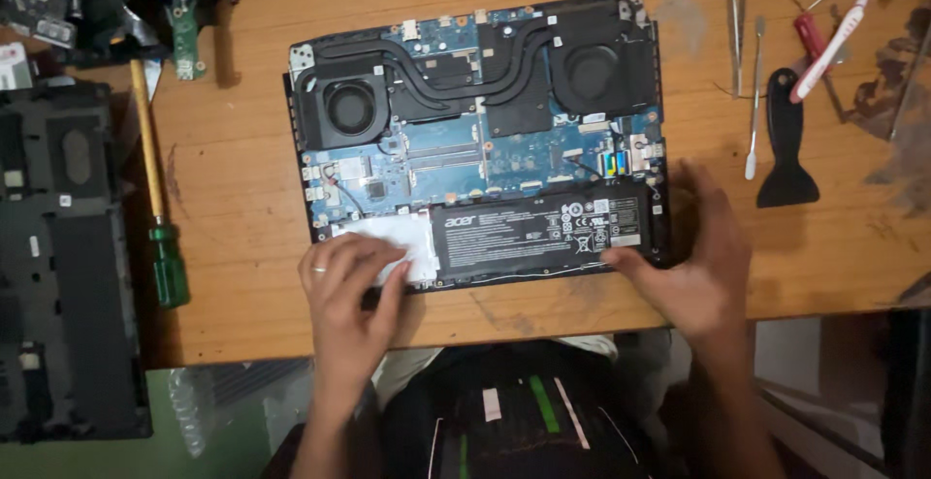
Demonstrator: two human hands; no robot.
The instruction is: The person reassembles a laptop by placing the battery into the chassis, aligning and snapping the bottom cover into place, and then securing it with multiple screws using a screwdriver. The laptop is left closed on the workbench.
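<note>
Hands (524, 280) grip flat, perhaps matte laptop (475, 140).

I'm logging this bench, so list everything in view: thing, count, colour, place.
table: one, brown wood, under everything
opened laptop: one, black with blue board, table centre
fans: two, black, upper part of the laptop
battery: one, black, laptop's near edge
white pad: one, left of the battery
screwdriver: one, green handle, left of the laptop
bottom cover: one, black, far left
circuit board: one, green, top left
scraper: one, black, right of the laptop
tweezers: one pair, metal, top right
left hand: on the white pad, ring on one finger
right hand: at the battery's right end
</note>
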